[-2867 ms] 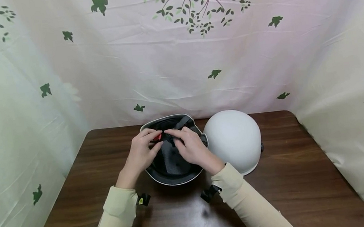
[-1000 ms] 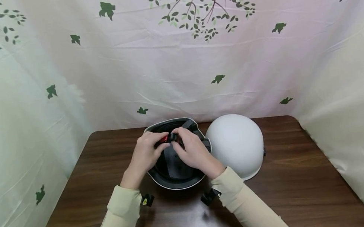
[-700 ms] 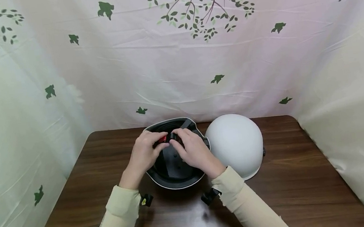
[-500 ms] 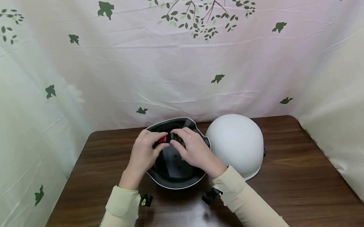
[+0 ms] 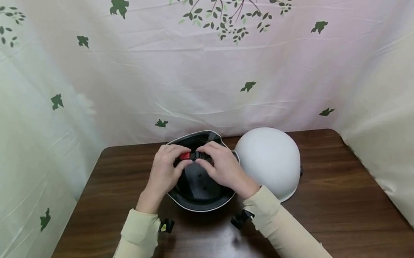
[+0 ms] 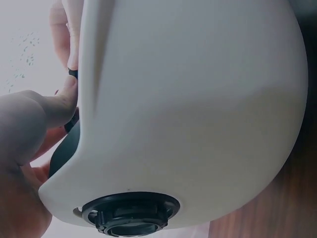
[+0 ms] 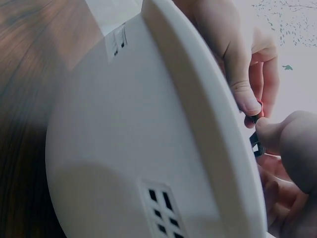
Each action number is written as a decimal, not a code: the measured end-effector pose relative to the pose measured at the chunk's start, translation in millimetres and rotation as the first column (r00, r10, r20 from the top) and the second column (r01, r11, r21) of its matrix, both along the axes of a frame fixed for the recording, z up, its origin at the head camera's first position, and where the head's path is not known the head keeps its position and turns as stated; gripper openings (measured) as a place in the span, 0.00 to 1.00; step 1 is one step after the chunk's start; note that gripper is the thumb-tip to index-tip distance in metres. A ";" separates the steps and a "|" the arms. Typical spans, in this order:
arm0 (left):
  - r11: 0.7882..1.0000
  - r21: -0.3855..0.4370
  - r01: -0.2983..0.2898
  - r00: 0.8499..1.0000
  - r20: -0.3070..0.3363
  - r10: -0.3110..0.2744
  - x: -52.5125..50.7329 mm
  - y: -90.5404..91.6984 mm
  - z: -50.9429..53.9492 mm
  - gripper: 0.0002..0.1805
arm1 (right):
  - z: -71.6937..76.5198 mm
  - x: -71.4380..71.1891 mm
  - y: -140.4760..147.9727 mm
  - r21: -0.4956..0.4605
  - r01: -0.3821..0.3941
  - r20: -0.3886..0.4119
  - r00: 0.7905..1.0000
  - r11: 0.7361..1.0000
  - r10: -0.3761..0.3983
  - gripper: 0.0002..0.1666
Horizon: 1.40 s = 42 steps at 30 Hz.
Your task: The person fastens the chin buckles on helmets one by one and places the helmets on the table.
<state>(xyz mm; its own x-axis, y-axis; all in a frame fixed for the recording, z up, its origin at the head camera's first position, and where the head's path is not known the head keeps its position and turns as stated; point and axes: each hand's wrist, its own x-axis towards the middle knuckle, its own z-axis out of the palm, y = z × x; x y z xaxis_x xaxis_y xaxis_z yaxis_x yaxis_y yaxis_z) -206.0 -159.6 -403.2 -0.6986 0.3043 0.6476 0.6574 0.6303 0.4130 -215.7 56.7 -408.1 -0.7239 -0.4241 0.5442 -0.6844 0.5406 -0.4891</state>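
A white safety helmet (image 5: pixel 205 209) lies upside down on the table, its dark lining facing up. Above its opening is the chin strap's buckle, with a red part (image 5: pixel 185 155) and a black part (image 5: pixel 194 155) in line and seemingly touching. My left hand (image 5: pixel 163 170) pinches the red part between thumb and fingers. From the other side my right hand (image 5: pixel 223 165) pinches the black end. In the right wrist view the helmet's vented shell (image 7: pixel 129 119) hides part of both hands; the left wrist view shows its shell (image 6: pixel 198 109) with a round black fitting (image 6: pixel 131 213).
A second white helmet (image 5: pixel 268 162) stands dome up at the right, close against the first, with a small black knob (image 5: pixel 301 170) on its side. The brown wooden table (image 5: pixel 328 217) ends at a curtain (image 5: pixel 201 82) behind the helmets.
Compared with 2.9 seconds ago, when fingers covered much of it, the buckle shows more plainly, its red and black parts level. Both hands keep their pinch and have shifted only slightly.
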 end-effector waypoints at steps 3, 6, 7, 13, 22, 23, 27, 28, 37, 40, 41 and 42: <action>1.000 0.016 0.017 1.000 0.009 -0.017 -0.4 1.7 -1.4 0.15 | -0.7 -0.1 0.7 0.009 -0.006 0.006 1.000 1.000 0.006 0.15; 0.999 0.026 0.033 0.999 0.003 -0.033 -0.5 3.1 -3.0 0.15 | -0.8 0.9 0.2 0.025 -0.001 0.003 1.000 1.000 0.000 0.14; 0.999 0.028 0.037 0.999 -0.003 -0.037 -0.7 3.2 -3.7 0.15 | -0.7 1.4 -0.3 0.028 0.001 -0.003 1.000 1.000 -0.001 0.14; 0.999 0.028 0.037 0.999 -0.005 -0.037 -0.9 2.0 -5.1 0.16 | -0.3 4.1 -4.5 0.024 0.001 -0.034 0.999 1.000 0.000 0.14; 0.999 0.028 0.026 0.999 0.047 -0.028 0.4 -0.5 -4.9 0.15 | -2.7 5.0 -7.8 0.010 0.007 -0.021 1.000 1.000 -0.007 0.12; 0.999 0.028 0.026 0.998 0.048 -0.027 0.6 -0.6 -5.3 0.15 | -3.1 5.0 -7.8 0.009 0.005 -0.021 1.000 1.000 -0.005 0.12; 0.999 0.024 0.025 0.998 0.062 -0.026 1.0 -0.5 -6.9 0.15 | -4.0 5.6 -7.5 0.005 -0.003 -0.014 1.000 1.000 0.003 0.13; 0.999 0.023 0.026 0.997 0.068 -0.028 1.0 -0.5 -6.8 0.15 | -4.1 5.6 -7.4 0.003 -0.003 -0.012 1.000 1.000 0.004 0.13; 1.000 0.020 0.018 0.995 0.101 -0.020 2.4 0.3 -7.2 0.15 | -6.6 5.3 -8.6 -0.007 -0.017 0.004 1.000 1.000 0.017 0.13; 1.000 0.015 0.017 0.994 0.105 -0.018 3.1 0.9 -7.2 0.15 | -8.0 5.2 -9.4 -0.013 -0.020 0.010 1.000 1.000 0.021 0.13; 1.000 0.014 0.016 0.994 0.106 -0.018 3.2 0.9 -7.4 0.14 | -8.5 5.2 -9.6 -0.015 -0.022 0.010 1.000 1.000 0.022 0.13; 1.000 0.013 0.015 0.994 0.107 -0.017 3.2 0.8 -7.5 0.14 | -8.8 5.2 -10.0 -0.016 -0.024 0.010 1.000 1.000 0.024 0.13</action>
<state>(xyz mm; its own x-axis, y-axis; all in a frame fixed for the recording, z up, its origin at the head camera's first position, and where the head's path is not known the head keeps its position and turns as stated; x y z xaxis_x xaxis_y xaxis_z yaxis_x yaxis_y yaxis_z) -202.9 -158.9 -410.8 -0.7593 0.3088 0.5728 0.6189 0.6147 0.4890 -210.5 46.7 -416.9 -0.7191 -0.4327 0.5437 -0.6921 0.5162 -0.5045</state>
